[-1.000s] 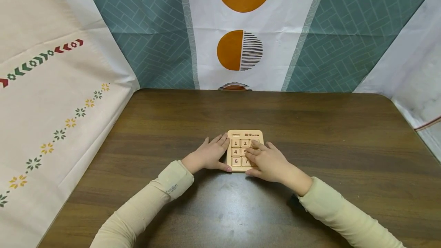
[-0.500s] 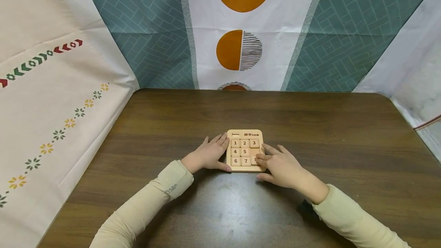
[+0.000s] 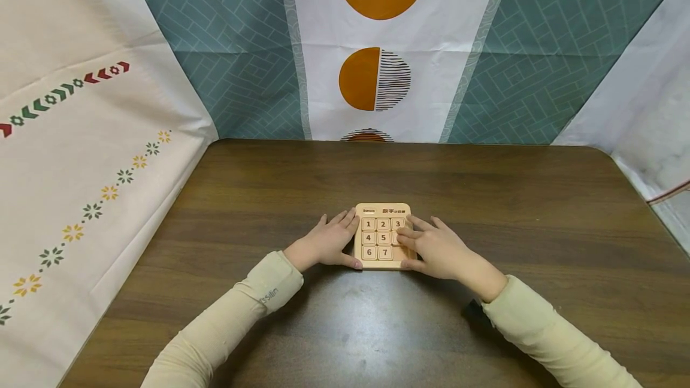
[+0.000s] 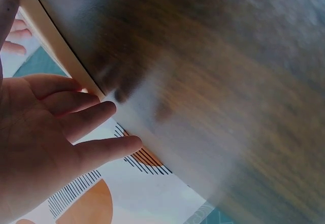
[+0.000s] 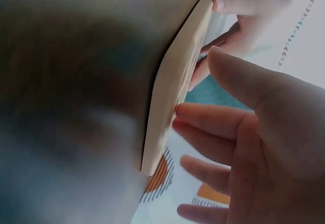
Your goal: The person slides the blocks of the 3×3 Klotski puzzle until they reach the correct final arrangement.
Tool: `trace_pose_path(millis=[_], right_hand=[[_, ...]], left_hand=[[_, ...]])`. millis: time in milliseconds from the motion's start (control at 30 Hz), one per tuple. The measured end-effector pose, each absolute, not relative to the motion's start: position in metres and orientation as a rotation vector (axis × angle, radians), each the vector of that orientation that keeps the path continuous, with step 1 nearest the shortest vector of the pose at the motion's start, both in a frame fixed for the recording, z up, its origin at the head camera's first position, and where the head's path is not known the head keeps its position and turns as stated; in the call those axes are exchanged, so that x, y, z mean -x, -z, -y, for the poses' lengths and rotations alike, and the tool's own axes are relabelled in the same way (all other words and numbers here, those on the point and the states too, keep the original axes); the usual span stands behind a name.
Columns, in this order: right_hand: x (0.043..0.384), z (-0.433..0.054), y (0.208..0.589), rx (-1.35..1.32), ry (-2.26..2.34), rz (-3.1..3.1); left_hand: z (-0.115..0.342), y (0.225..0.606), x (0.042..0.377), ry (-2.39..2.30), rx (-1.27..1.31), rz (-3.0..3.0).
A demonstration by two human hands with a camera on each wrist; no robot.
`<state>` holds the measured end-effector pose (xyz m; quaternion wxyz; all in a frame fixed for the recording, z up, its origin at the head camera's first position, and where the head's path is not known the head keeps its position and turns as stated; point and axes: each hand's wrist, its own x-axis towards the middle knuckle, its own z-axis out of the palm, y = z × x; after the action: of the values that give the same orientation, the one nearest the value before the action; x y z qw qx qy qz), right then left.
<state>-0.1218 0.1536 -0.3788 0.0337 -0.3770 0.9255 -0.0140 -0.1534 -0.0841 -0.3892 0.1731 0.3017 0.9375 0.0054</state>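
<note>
A light wooden number slide puzzle (image 3: 373, 264) lies flat on the dark wood table. Its tiles 1, 2, 3, 4, 5, 6 and 7 show; the bottom right cell is bare. My left hand (image 3: 325, 240) rests along the puzzle's left side, fingers stretched out and thumb at the lower left corner. With straight fingers, my right hand (image 3: 439, 250) touches the tile in the middle row's right cell, whose number is hidden under the fingertips. The right thumb is at the lower right corner. In the right wrist view, index and middle fingertips meet the puzzle's top face.
The brown table (image 3: 280, 178) spreads around the puzzle. A patterned teal and white cloth (image 3: 248, 76) hangs behind its far edge. White embroidered cloth (image 3: 64, 154) borders the left side, and pale cloth (image 3: 647, 88) the right.
My right hand drew back from over the grid to its lower right, then moved up slightly. The 8 tile slid from the bottom right cell up one cell. My left hand stayed still.
</note>
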Motion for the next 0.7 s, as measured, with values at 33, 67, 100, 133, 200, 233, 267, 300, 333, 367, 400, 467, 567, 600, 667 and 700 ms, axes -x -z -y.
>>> trace_pose_path(millis=[33,67,100,133,200,233,267,300,333,367,400,467,567,600,667,700], right_hand=[[0.12,-0.153,0.379,1.183,0.063,-2.829],[0.119,-0.151,0.378,1.211,0.086,-2.806],[0.117,-0.15,0.378,1.24,0.111,-2.78],[0.115,-0.148,0.377,1.27,0.131,-2.753],[0.112,-0.146,0.378,1.321,0.146,-2.706],[0.111,-0.145,0.378,1.336,0.148,-2.694],[0.11,-0.145,0.378,1.342,0.147,-2.686],[0.109,-0.146,0.378,1.343,0.148,-2.683],[0.109,-0.147,0.379,1.339,0.147,-2.683],[0.108,-0.148,0.379,1.329,0.151,-2.685],[0.108,-0.15,0.379,1.319,0.159,-2.687],[0.108,-0.155,0.378,1.301,0.171,-2.692],[0.108,-0.161,0.376,1.278,0.193,-2.695],[0.108,-0.163,0.375,1.279,0.195,-2.696],[0.109,-0.165,0.376,1.297,0.203,-2.7],[0.109,-0.164,0.375,1.304,0.208,-2.701]], left_hand=[[0.084,0.389,0.153,-0.019,-0.856,-2.659],[0.084,0.389,0.153,-0.021,-0.856,-2.659],[0.084,0.389,0.153,-0.024,-0.857,-2.66],[0.084,0.388,0.153,-0.026,-0.857,-2.66],[0.084,0.388,0.153,-0.027,-0.856,-2.662],[0.084,0.388,0.153,-0.029,-0.857,-2.663],[0.084,0.388,0.153,-0.028,-0.858,-2.663],[0.084,0.388,0.153,-0.03,-0.858,-2.663],[0.084,0.388,0.153,-0.029,-0.859,-2.663],[0.084,0.389,0.153,-0.029,-0.859,-2.662],[0.084,0.389,0.153,-0.03,-0.859,-2.661],[0.084,0.389,0.153,-0.034,-0.855,-2.657],[0.084,0.389,0.153,-0.033,-0.85,-2.652],[0.084,0.389,0.153,-0.032,-0.848,-2.65],[0.084,0.389,0.153,-0.031,-0.848,-2.648],[0.084,0.389,0.153,-0.03,-0.849,-2.648]])
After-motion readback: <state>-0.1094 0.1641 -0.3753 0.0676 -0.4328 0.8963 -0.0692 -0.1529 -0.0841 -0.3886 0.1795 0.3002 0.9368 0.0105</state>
